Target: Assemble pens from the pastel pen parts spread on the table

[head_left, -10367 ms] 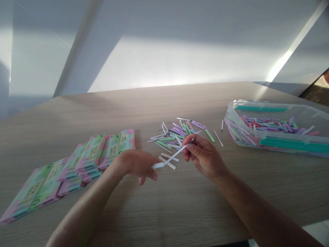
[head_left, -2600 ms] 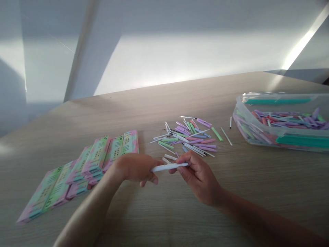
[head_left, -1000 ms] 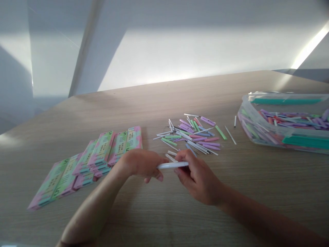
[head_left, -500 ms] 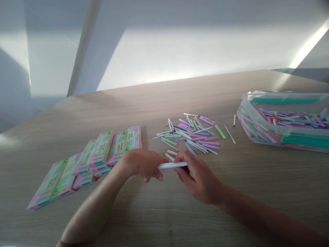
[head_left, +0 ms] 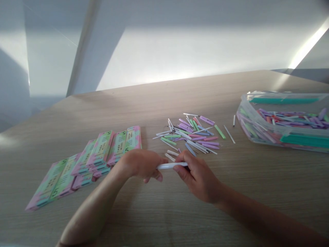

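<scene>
A slim white pen [head_left: 168, 166] lies nearly level between my two hands above the table. Its left end is gripped by my left hand [head_left: 144, 165], whose knuckles face up and whose fingertips hide that end. My right hand [head_left: 196, 176] pinches the other end between thumb and forefinger, and a dark bit shows inside the pinch. Just beyond my hands is a loose pile of pen parts [head_left: 191, 133]: purple, green, pink and blue pieces mixed with thin white sticks, some dark-tipped.
On the left, several pastel boxes [head_left: 101, 147] marked 5 are stacked and leaning in a row. A clear plastic tub [head_left: 257, 135] of similar pen parts stands at the right. Two stray thin sticks [head_left: 229, 134] lie near it. A pale wall borders the wooden table [head_left: 154, 219].
Almost nothing moves. My right thumb and fingers shift very slightly on the pen; my left hand stays in place, and the boxes, pile and tub are unchanged.
</scene>
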{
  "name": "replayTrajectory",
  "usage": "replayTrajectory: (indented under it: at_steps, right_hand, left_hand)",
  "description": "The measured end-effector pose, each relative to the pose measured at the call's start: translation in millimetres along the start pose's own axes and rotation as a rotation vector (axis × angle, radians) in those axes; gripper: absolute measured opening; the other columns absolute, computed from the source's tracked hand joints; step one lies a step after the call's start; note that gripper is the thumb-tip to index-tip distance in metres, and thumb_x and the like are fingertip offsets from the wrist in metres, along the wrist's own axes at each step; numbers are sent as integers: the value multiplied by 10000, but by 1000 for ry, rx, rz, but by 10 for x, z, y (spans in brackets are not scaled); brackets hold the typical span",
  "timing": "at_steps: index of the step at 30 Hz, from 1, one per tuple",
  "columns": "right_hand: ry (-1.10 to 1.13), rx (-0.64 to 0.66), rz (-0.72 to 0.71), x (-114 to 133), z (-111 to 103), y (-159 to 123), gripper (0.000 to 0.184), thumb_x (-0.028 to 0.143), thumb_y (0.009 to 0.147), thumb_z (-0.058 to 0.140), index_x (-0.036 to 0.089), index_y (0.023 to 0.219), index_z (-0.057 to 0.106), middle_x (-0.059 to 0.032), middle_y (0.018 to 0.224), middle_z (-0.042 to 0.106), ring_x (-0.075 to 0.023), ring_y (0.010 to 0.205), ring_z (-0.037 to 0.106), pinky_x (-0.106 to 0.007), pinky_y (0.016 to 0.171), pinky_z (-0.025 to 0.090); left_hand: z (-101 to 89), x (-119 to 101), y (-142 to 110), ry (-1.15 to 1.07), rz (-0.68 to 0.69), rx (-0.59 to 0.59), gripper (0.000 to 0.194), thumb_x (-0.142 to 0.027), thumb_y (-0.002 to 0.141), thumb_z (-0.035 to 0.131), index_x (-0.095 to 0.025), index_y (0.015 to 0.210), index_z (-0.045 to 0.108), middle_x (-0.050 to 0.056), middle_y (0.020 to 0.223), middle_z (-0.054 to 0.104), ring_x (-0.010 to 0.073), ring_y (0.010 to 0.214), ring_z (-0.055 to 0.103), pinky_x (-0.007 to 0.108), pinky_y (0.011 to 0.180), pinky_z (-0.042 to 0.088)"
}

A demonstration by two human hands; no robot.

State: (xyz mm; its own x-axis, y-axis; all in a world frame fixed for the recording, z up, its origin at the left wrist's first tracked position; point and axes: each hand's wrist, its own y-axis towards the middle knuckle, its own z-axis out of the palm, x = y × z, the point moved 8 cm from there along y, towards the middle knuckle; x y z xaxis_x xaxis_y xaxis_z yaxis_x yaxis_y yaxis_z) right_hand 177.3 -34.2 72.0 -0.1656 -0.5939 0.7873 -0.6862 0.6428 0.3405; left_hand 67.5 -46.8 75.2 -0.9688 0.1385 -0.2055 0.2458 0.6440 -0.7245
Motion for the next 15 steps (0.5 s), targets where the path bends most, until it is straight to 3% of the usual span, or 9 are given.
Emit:
replayTrajectory:
  at_steps: [4, 7, 9, 13, 15]
  right_hand:
    - [-55, 21, 30, -23, -8, 20, 184, 336, 910, 437, 200, 793, 477, 25, 632, 498, -119, 571, 447, -241, 545, 285]
    - [5, 56, 3, 22, 14, 14, 93, 281, 888, 471, 200, 932, 470, 23, 697, 527, -116, 593, 467, -235, 564, 307]
    - [45, 49, -19, 47, 14, 5, 127, 228, 873, 473, 193, 987, 432, 23, 725, 521, -113, 597, 462, -232, 576, 321]
    - [4, 34, -14, 19, 20, 0, 59, 247, 901, 432, 190, 919, 438, 21, 698, 499, -118, 606, 452, -236, 581, 316]
    - [-51, 38, 4, -10, 18, 10, 129, 301, 916, 423, 191, 863, 464, 20, 673, 496, -120, 599, 447, -238, 570, 302]
  left_hand:
    - [-1, -21, -4, 16, 12, 6, 437, -258, 769, 599, -248, 1203, 547, -21, 556, 679, 180, 628, 644, 207, 503, 388]
    - [-1, -43, -12, -3, 14, 30, 392, -209, 778, 575, -236, 1169, 566, -20, 564, 684, 172, 614, 642, 205, 519, 398]
    - [-1, -45, -15, -10, 8, 38, 394, -195, 777, 575, -236, 1168, 567, -20, 559, 682, 173, 615, 642, 206, 523, 403]
    - [-11, -35, -9, 8, 8, 14, 444, -227, 771, 604, -241, 1210, 543, -13, 559, 684, 177, 617, 644, 208, 518, 402]
    - [-2, -35, -5, 14, 13, 20, 448, -233, 776, 600, -242, 1220, 537, -10, 576, 690, 172, 619, 646, 208, 523, 402]
